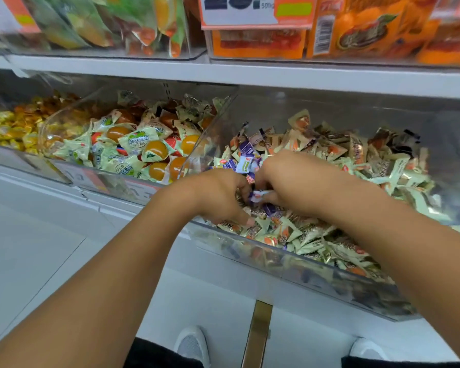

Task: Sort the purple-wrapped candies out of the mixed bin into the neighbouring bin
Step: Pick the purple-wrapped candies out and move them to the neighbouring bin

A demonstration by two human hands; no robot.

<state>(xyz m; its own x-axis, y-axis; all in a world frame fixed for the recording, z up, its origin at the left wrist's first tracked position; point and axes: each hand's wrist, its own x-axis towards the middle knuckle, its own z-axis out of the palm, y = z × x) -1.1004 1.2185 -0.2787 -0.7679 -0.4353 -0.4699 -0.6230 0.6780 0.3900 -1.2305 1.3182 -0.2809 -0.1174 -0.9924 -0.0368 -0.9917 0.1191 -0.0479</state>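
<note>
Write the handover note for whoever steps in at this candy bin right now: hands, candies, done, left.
Left hand: inside the mixed bin, fingers curled into the candies at its near-left corner; whether it holds one is hidden.
Right hand: beside it, pinching a purple-wrapped candy.
Purple candies: a cluster lies just behind the hands, against the bin's left wall; more between the hands.
Neighbouring bin: to the left, holds green-wrapped jellies; no purple ones visible there.
Done: nothing visibly moved.
Left: carry the purple ones across.

Bright, even light; blurred, warped upper edge.
</note>
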